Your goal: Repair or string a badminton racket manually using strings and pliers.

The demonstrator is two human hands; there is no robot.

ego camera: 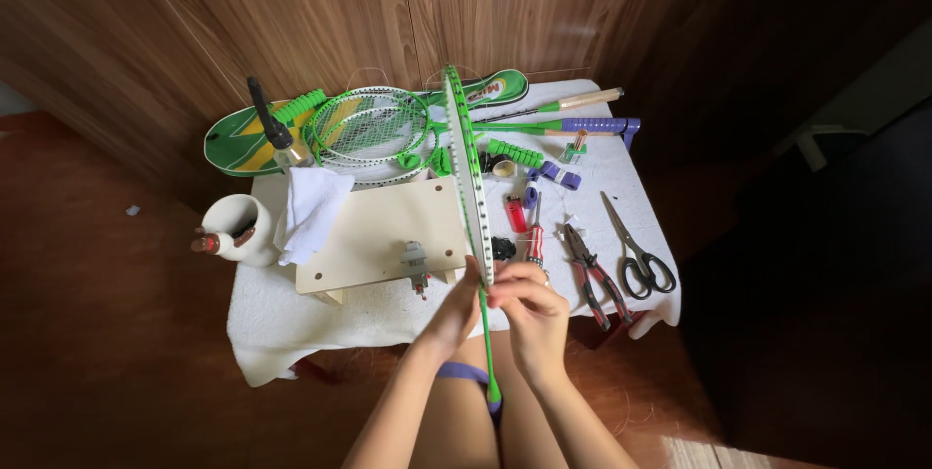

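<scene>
The person holds a green racket [468, 163] edge-on and upright over the table [602, 187], its shaft [485, 333] running down between the forearms. The left hand [454, 309] and the right hand [524, 304] meet at the bottom of the frame, each with fingers pressed together, pinching the frame near the throat. Whether a string is caught between the fingertips cannot be told. The racket stands just above a wooden board [374, 231] carrying a small clamp [416, 263]. Pliers [594, 270], scissors [636, 255] and lighters [515, 214] lie to the right; a white jug [238, 228] sits at the left table edge. Risks, as judged: the racket, held only low down, could tip sideways onto the tools; an elbow could knock the jug off.
</scene>
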